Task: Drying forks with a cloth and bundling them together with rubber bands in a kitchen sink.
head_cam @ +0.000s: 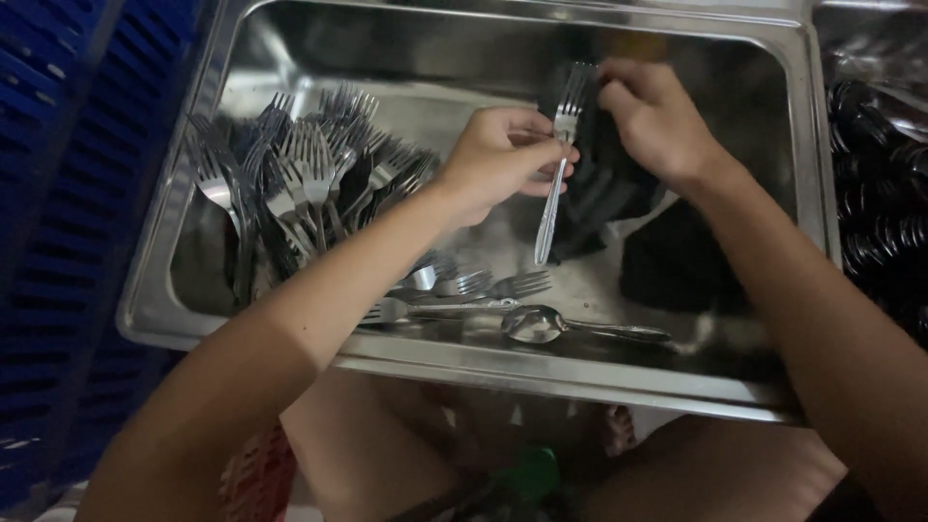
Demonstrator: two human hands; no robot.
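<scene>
Fork (559, 164) sits upright over the steel tray (483, 372), tines up, handle hanging down. Your left hand (503, 159) is closed around its neck, fingers pinching the stem. Your right hand (650, 116) is curled shut on a dark cloth (604, 198), pressed against the tines. Piled forks (300, 188) lean at the tray's left side. A spoon (541, 325) and a few loose forks lie along the near edge.
</scene>
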